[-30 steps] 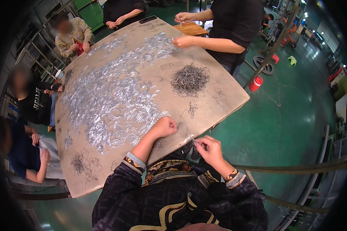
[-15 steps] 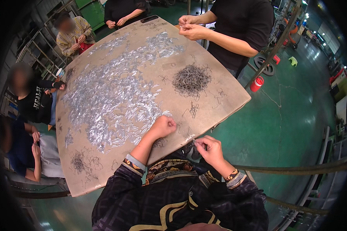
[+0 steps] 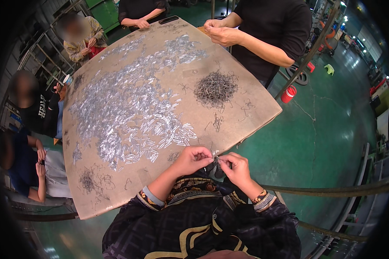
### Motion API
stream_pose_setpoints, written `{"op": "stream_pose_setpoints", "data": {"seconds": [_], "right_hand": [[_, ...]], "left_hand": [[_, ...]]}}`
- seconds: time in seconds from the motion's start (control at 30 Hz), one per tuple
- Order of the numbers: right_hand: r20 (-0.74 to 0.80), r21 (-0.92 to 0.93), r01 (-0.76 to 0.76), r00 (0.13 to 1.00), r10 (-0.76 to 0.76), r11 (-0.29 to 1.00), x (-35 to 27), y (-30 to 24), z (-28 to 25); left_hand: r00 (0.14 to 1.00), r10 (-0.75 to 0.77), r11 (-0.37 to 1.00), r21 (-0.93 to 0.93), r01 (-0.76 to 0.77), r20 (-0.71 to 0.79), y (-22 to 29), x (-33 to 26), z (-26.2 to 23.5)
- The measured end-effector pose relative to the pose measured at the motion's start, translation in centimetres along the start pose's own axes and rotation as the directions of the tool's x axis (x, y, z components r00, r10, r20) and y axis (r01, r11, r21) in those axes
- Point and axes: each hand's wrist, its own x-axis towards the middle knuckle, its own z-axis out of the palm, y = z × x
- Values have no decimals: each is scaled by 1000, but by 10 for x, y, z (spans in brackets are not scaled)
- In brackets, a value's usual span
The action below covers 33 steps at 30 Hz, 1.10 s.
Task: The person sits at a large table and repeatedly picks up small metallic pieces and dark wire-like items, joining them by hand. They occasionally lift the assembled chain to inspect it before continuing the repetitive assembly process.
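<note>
My left hand and my right hand meet at the near edge of the brown table. Their fingertips pinch a small metal wire piece between them. Beyond my hands a wide spread of shiny silver metal tubes covers the table's left and middle. A dark heap of bent wire clips lies to the right of the tubes, with loose clips scattered between the heap and my hands.
A person in black works with both hands at the far side. Other people sit along the left edge. A red container stands on the green floor at right. A metal rail runs beside my right arm.
My hands have come together, the left one moving from the table toward the right one. The person at the far side has brought both hands together.
</note>
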Motion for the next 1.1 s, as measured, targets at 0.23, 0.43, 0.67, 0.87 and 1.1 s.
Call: {"op": "stream_pose_setpoints", "data": {"seconds": [0.23,0.43,0.67,0.87,1.1], "right_hand": [[5,-6,-25,1000,25,1000,-3,-2,1],[-26,-100,127,991,-131,987,-1,-5,-2],[-3,-186,144,989,-147,972,1,-6,-2],[25,-220,170,985,-169,961,-1,-7,1],[30,-18,138,990,-137,990,6,-3,-5]], "left_hand": [[988,99,991,96,-88,-116,-7,-4,16],[954,255,957,181,-226,-155,-14,-6,23],[930,290,948,203,-246,-225,-15,-8,28],[943,231,973,48,-226,-241,-28,-9,30],[910,374,915,234,-330,-178,-17,-16,29]]}}
